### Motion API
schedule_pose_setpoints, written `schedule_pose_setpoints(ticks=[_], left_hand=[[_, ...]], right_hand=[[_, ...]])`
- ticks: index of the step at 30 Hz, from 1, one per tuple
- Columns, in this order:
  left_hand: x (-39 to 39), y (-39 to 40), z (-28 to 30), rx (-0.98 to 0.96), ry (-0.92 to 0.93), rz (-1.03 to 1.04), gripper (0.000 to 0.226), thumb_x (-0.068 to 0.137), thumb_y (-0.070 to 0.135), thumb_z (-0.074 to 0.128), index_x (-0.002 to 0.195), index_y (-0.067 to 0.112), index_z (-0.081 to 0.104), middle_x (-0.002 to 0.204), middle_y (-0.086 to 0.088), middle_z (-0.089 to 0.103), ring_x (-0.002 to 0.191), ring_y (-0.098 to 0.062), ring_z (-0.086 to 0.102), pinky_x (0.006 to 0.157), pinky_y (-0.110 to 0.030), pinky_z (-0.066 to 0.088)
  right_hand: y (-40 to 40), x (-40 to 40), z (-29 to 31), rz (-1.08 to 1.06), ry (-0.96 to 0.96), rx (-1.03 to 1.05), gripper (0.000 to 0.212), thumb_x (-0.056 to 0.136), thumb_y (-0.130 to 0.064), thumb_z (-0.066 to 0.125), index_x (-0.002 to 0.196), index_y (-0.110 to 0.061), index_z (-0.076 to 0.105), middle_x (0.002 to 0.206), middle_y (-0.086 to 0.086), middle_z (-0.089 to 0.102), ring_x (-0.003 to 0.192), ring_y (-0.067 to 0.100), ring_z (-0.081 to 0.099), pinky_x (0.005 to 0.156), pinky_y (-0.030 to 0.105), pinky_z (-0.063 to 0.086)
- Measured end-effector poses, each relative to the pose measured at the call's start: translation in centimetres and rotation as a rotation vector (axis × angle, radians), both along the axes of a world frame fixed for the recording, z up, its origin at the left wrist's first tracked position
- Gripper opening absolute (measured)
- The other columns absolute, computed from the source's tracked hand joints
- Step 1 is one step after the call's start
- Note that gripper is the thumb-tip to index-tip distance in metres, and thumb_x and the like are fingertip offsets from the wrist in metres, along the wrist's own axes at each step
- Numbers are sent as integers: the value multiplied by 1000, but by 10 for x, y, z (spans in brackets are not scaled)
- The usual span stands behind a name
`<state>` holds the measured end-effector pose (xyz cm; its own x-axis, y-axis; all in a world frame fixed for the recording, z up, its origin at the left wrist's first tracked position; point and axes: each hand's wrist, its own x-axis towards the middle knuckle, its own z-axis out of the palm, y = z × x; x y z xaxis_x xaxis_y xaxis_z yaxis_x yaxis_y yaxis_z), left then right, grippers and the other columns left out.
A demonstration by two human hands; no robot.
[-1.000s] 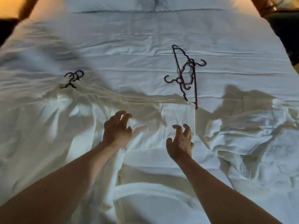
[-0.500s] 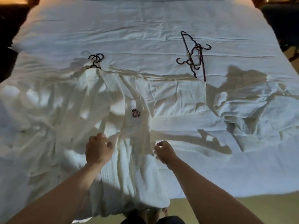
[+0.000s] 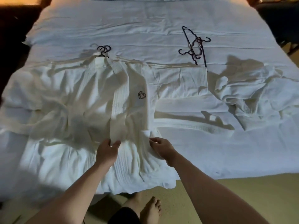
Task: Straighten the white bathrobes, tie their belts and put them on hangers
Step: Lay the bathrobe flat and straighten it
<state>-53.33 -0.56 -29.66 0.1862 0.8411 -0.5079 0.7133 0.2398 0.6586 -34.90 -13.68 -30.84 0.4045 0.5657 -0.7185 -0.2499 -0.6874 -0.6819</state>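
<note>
A white bathrobe (image 3: 90,101) with a dark chest logo lies spread front-up on the bed, and hanger hooks (image 3: 104,50) stick out at its collar. My left hand (image 3: 106,151) pinches the lower end of the robe's front band between thumb and fingers. My right hand (image 3: 161,148) has curled fingers pinching the robe's right side at waist height, next to the belt (image 3: 194,126), which trails off to the right. A second white bathrobe (image 3: 252,97) lies crumpled at the right. Loose dark hangers (image 3: 195,46) lie tangled beyond the robes.
The white bed sheet (image 3: 145,26) stretches far back to the pillows. The bed's near edge runs across the lower view with tan floor (image 3: 234,199) beyond it, where my bare foot (image 3: 150,209) stands. Dark furniture flanks both upper corners.
Both hands drew back from the robe's chest to its waist and took hold of fabric there. The view pulled back, so the bed's edge and floor show.
</note>
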Motion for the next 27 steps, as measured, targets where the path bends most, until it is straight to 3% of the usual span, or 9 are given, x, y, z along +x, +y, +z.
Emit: schedule_pose_setpoints(ticks=[5,7,9,10,13,17,20,24,27], left_hand=[[-20,-5,12,-42,-85,-36,22,98,27,56,92,6,61,83,-11,64,74,-26,60,61,-33,41],[-29,-3,10,-15,-105,0,22,99,24,54,86,6,58,76,-9,59,68,-24,55,59,-34,38],[-40,2,5,39,-97,39,21,100,22,52,87,7,58,77,-8,60,71,-26,56,59,-34,37],[-47,5,2,65,-70,59,22,100,22,51,88,5,58,79,-10,60,74,-29,57,60,-35,38],[-72,20,-9,138,23,95,28,101,23,52,83,2,53,75,-15,58,72,-35,55,62,-40,37],[-89,32,-20,71,-13,69,26,99,24,55,86,2,62,79,-15,64,76,-35,62,61,-38,42],[-92,29,-25,-192,-180,35,21,90,30,69,103,14,69,94,-5,75,89,-26,71,75,-43,58],[-102,11,-31,-638,-283,-44,38,87,36,77,120,27,62,113,5,74,108,-20,68,94,-45,55],[-109,7,-32,-570,-260,-176,52,78,39,83,121,15,66,111,-2,76,105,-21,72,97,-47,55]], right_hand=[[10,-15,11,161,13,-53,42,99,-44,49,134,-22,57,135,7,61,120,25,59,108,41,46],[10,-17,16,179,9,-115,50,97,-49,50,139,-22,51,133,3,59,111,22,60,96,35,48],[7,-14,25,195,42,-184,23,95,-40,56,105,-20,62,93,5,58,67,15,52,58,26,39],[3,-11,25,199,47,-220,15,92,-33,57,88,-19,59,81,7,50,55,14,40,51,25,29],[-5,-10,25,137,2,-232,18,89,-16,55,70,-16,55,68,3,48,55,15,36,52,24,22],[-3,-32,5,-92,2,-169,20,100,-25,50,108,-14,65,96,6,65,67,18,58,53,23,45],[4,-53,-12,-99,-65,-177,35,96,-41,59,124,-20,56,119,5,62,97,23,64,79,35,56],[17,-71,-12,-60,-166,-177,53,86,-54,59,111,-9,67,95,2,64,85,19,60,73,31,50],[14,-74,-13,-52,-164,-202,38,92,-42,63,100,-6,73,83,1,64,77,18,60,72,30,51]])
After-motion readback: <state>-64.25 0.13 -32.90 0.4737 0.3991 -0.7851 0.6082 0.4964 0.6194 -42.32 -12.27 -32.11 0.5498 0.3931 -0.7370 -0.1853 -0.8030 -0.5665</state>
